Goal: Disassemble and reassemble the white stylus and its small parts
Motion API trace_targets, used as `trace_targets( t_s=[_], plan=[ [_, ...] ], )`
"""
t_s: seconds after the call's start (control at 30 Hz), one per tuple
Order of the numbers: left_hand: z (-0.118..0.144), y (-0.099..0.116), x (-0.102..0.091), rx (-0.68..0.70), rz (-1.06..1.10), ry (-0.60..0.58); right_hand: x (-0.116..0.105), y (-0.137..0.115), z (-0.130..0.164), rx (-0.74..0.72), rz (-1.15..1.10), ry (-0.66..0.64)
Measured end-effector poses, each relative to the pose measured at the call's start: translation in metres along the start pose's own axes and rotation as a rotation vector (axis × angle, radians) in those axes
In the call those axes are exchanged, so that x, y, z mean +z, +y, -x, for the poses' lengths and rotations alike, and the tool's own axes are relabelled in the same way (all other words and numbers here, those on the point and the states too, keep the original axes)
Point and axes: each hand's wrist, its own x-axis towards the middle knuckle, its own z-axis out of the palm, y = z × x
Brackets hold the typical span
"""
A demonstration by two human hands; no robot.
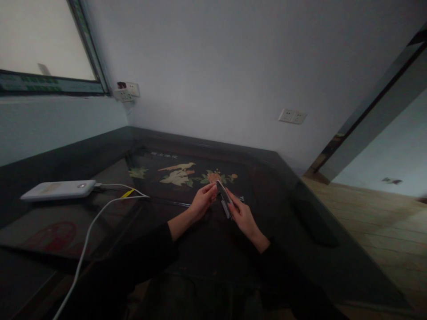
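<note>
Power bank (58,190) lies well left of the stapler (224,198). Left hand (201,202) pinches the stapler's far end; right hand (244,218) grips its near end; long axis runs away from the person

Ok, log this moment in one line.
left hand: holds phone | right hand: holds phone | power bank: on table, cabled

We see a slim dark device (224,198) with a pale edge, tilted on its side near the centre of the frame, held between our two hands above the dark table; its details are too dim to tell
</note>
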Motion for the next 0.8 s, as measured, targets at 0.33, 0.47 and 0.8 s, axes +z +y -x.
trace_targets(
  t_s=[0.33,0.47,0.8],
  plan=[
    [0.002,0.002,0.002,-0.024,-0.019,0.014,-0.001,0.011,-0.001,-0.021,0.064,0.054],
    [0.001,0.002,0.001,-0.020,0.013,0.004,0.001,0.006,0.001,-0.011,0.002,0.010],
    [-0.001,0.001,0.000,-0.022,0.023,0.009,0.003,0.002,0.002,0.030,-0.058,-0.003]
  ],
)
